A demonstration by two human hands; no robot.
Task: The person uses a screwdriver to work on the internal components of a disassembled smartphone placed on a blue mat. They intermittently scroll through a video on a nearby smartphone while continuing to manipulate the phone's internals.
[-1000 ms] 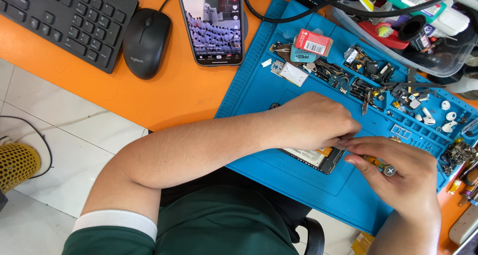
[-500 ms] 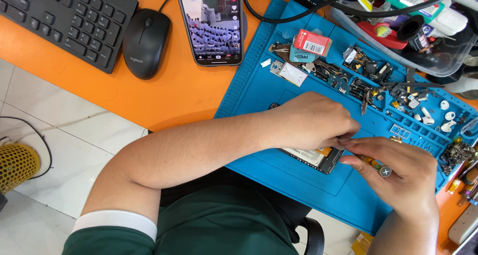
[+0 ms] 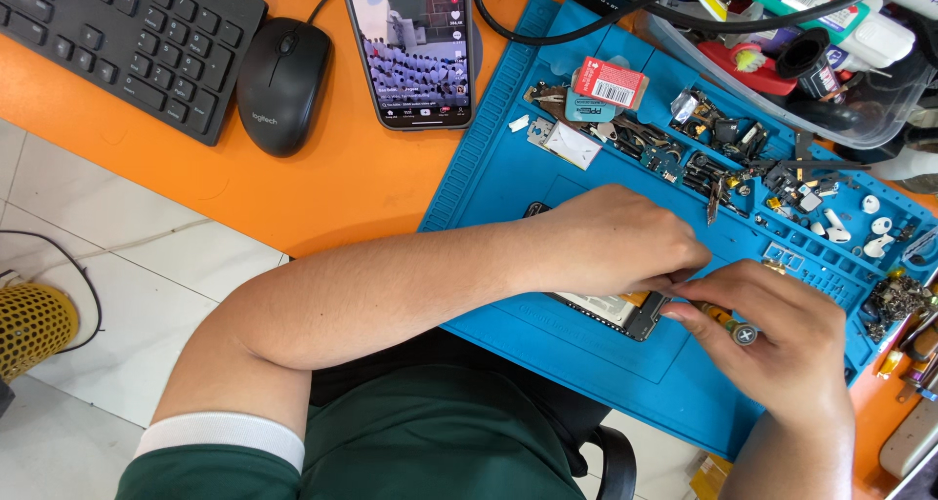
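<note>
My left hand lies palm down over an opened phone on the blue work mat, pinning it; only the phone's lower edge shows below the hand. My right hand grips a small screwdriver with a yellow shaft and a grey cap. Its tip points left toward the phone, under my left fingers. The two hands touch at the fingertips.
Small phone parts, screws and a red box lie along the mat's far side. A lit phone, a black mouse and a keyboard rest on the orange desk. A clear bin of bottles stands at the back right.
</note>
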